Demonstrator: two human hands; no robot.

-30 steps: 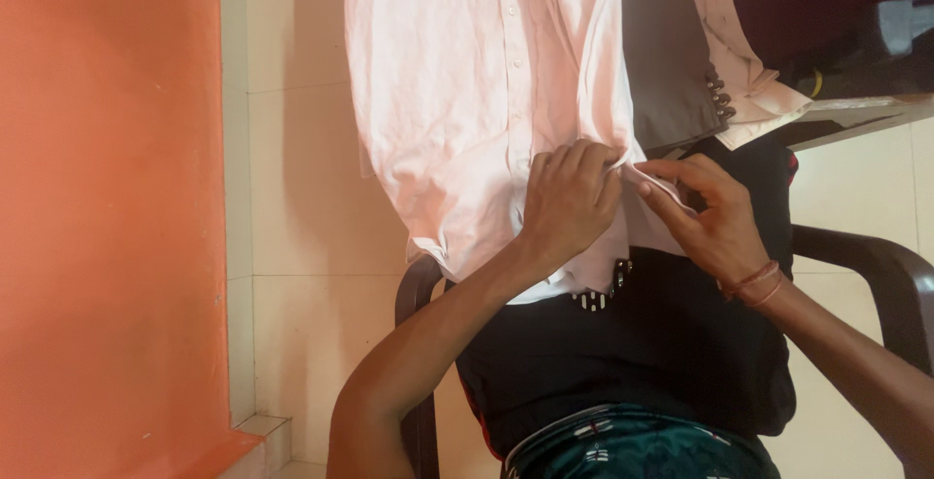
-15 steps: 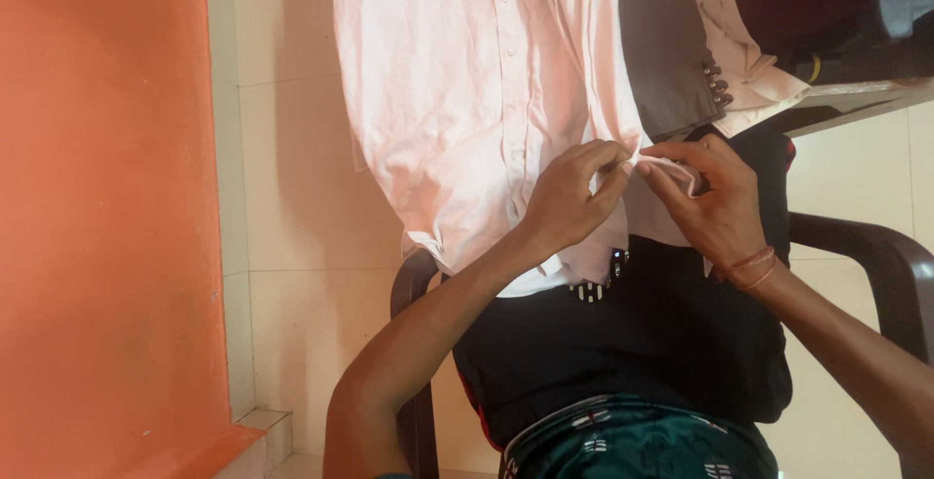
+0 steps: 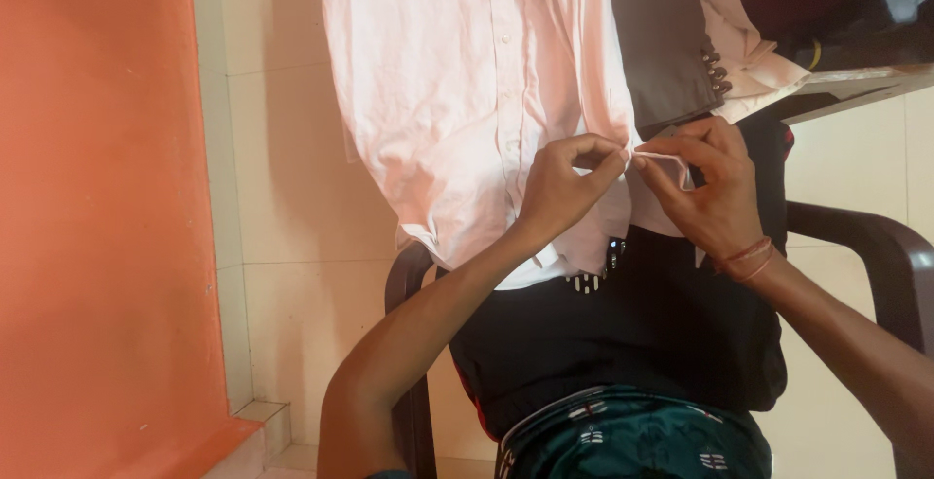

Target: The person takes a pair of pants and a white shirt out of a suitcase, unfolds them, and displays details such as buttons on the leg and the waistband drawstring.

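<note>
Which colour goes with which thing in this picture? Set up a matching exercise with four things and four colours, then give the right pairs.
Things:
1. shirt pinched by the left hand and the right hand
2. wall at the left
3. chair
4. garment with a row of buttons

Colours:
A. orange
B. grey
C. pale pink
D. dark brown

Pairs: 1-C, 2-A, 3-D, 4-B
</note>
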